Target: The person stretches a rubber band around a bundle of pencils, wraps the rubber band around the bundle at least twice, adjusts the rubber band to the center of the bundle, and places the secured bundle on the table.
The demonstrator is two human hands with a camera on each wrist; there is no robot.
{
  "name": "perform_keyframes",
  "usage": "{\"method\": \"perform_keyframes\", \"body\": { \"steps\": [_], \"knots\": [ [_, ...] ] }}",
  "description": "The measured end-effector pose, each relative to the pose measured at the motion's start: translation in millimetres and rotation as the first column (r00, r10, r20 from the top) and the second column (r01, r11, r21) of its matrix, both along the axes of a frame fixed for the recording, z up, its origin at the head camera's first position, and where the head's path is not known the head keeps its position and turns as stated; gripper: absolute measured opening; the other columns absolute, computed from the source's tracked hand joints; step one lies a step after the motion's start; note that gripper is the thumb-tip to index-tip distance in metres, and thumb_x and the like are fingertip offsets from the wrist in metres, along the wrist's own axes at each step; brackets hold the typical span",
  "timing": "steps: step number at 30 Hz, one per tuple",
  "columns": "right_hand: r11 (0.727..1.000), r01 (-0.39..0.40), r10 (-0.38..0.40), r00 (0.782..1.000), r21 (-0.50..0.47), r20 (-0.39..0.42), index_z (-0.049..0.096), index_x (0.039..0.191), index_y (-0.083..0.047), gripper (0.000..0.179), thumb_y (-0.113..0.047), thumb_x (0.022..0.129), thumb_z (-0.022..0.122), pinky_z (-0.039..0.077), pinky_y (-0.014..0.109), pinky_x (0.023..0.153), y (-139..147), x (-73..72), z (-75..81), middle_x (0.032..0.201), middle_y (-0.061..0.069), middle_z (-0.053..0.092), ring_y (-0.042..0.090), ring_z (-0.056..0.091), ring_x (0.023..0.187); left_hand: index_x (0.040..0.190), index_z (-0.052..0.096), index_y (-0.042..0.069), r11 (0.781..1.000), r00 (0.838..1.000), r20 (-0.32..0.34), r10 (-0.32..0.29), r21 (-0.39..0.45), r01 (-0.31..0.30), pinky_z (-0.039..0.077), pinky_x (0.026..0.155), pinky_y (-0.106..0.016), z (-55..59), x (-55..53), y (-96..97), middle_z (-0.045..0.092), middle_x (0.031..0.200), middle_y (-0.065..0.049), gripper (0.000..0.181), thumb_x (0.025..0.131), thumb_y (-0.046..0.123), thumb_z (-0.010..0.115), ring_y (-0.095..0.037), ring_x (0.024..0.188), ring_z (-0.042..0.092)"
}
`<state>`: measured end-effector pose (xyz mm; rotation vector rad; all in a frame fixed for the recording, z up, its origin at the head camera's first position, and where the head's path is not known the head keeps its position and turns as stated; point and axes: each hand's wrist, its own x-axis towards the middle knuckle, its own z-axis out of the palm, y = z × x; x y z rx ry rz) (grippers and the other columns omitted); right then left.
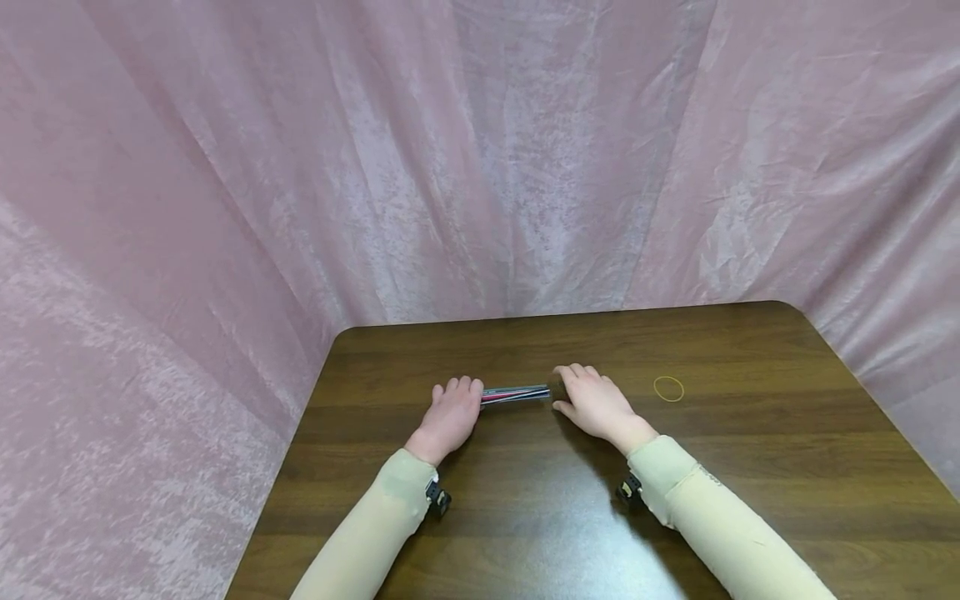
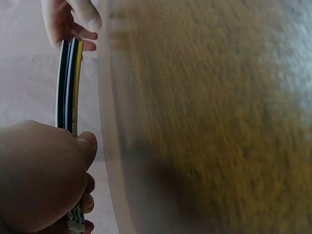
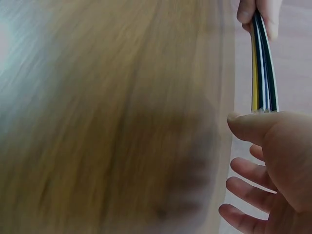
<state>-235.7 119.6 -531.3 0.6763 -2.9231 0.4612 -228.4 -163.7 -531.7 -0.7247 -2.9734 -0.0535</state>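
Observation:
My left hand (image 1: 452,417) grips a bundle of slim pencils (image 1: 517,394), with its thumb laid along them. Dark, white and yellow barrels show in the left wrist view, and a red one in the head view. The bundle's free end points right, toward my right hand (image 1: 596,404). That hand's fingers are spread and loosely bent, with the thumb (image 3: 243,126) apart from them and close to the pencil ends. Nothing lies between its fingers. A thin yellow rubber band (image 1: 670,401) rests on the table to the right of the right hand.
The brown wooden table (image 1: 517,517) has rounded far corners. A pink velvet curtain (image 1: 510,167) hangs behind it and along its left side. Small dark cameras (image 1: 438,497) sit at both wrists, over pale sleeves (image 1: 375,525).

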Motion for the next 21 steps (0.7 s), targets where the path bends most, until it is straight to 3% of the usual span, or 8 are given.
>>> {"method": "perform_keyframes", "body": {
  "steps": [7, 12, 21],
  "knots": [
    [1.0, -0.031, 0.031, 0.999, 0.003, 0.024, 0.05, 0.154, 0.003, 0.066, -0.029, 0.102, 0.076, 0.046, 0.063, 0.107, 10, 5.2, -3.1, 0.151, 0.024, 0.056, 0.044, 0.05, 0.142, 0.111, 0.053, 0.007, 1.0, 1.0, -0.013, -0.014, -0.023, 0.014, 0.032, 0.077, -0.042, -2.0, -1.1, 1.3, 0.054, 0.1, -0.007, 0.005, 0.113, 0.008, 0.049, -0.026, 0.091, 0.047],
    [0.997, -0.083, 0.083, 0.995, -0.01, 0.046, 0.038, 0.161, 0.007, 0.075, -0.026, 0.103, 0.074, 0.038, 0.061, 0.116, 7, 10.4, -2.7, 0.164, 0.026, 0.042, 0.045, 0.035, 0.154, 0.114, 0.053, 0.007, 0.999, 0.999, -0.025, -0.035, -0.02, 0.034, 0.032, 0.078, -0.042, 4.3, -0.3, 8.2, 0.054, 0.101, -0.006, 0.006, 0.114, 0.007, 0.048, -0.026, 0.093, 0.048],
    [0.993, -0.114, 0.114, 0.993, -0.002, -0.002, 0.03, 0.158, 0.017, 0.083, -0.021, 0.1, 0.075, 0.03, 0.055, 0.123, 0, 10.9, -4.8, 0.166, 0.034, 0.033, 0.048, 0.027, 0.157, 0.119, 0.054, 0.006, 0.999, 0.999, -0.013, -0.039, -0.024, 0.038, 0.033, 0.079, -0.042, 10.0, 1.1, 14.8, 0.055, 0.103, -0.006, 0.009, 0.113, 0.005, 0.047, -0.025, 0.096, 0.049]
  ]
}}
